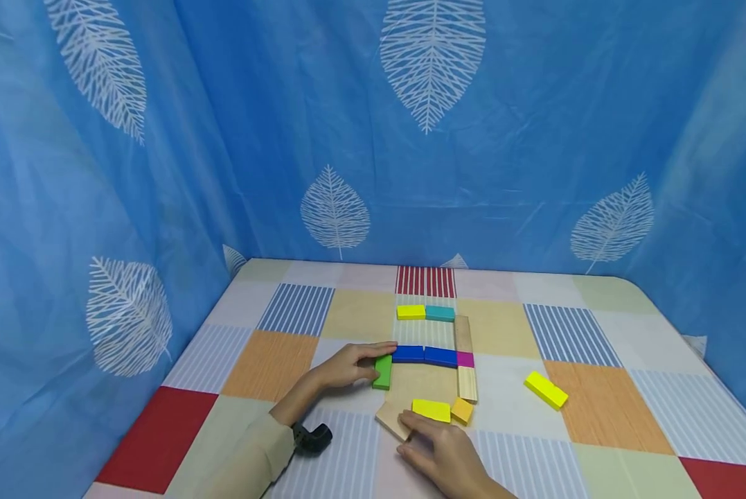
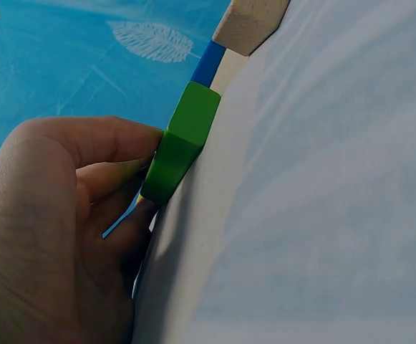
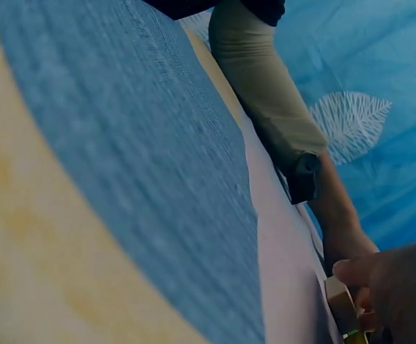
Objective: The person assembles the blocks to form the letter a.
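My left hand (image 1: pixel 348 364) pinches a green block (image 1: pixel 382 372) between thumb and fingers, at the left end of two dark blue blocks (image 1: pixel 408 354) laid end to end. The left wrist view shows the green block (image 2: pixel 182 140) at the fingertips. Nearer the front, my right hand (image 1: pixel 444 450) grips a plain wooden block (image 1: pixel 393 420), which lies at a slant. Just beyond the right fingers is a yellow block (image 1: pixel 431 409), with an orange block (image 1: pixel 463 411) beside it. In the right wrist view the thumb lies against the wooden block (image 3: pixel 340 301).
Behind lie a yellow block (image 1: pixel 411 312) and a teal block (image 1: pixel 440 314), end to end. A wooden block (image 1: pixel 463 334), a magenta block (image 1: pixel 465 360) and a pale wooden block (image 1: pixel 467 384) line the right side. Another yellow block (image 1: pixel 546 391) lies apart, farther right. Blue curtains (image 1: pixel 510 173) surround the table.
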A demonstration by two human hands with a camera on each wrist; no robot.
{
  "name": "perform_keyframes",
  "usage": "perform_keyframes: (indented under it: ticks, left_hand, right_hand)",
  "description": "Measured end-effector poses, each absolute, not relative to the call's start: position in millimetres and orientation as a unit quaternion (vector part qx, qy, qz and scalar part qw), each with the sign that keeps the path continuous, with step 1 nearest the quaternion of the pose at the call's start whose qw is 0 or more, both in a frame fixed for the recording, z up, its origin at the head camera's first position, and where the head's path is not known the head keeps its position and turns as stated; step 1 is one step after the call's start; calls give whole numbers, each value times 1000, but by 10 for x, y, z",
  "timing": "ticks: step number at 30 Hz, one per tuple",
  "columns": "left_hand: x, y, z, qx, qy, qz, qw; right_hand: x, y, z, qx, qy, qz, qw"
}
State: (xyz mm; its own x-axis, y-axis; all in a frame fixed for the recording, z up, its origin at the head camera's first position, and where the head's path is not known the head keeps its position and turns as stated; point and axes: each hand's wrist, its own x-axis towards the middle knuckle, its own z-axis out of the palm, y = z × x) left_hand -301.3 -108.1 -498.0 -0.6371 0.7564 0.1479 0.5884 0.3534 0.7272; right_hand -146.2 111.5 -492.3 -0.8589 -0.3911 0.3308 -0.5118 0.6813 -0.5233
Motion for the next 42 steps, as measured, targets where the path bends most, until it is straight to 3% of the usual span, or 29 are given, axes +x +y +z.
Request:
perform_keyframes:
  ticks: [7,15,34,42]
  left_hand:
    - [-3008,-1075,-4961,409,817,391,108]
    - [-3009,-1069,-4971,406,817,395,109]
    - [-3004,-1076,-4966,413,817,389,101]
    - [-3028,-1080,-4986,410,817,392,107]
  right_hand:
    - [-1511,1103,-4996,274,-913,274,128]
    - [-1552,1078,-5043,319,-887,267,203]
    - [-1638,1001,-5077,270,-893,206,297]
    - [-1660,1030,-5064,250,-903,208,282]
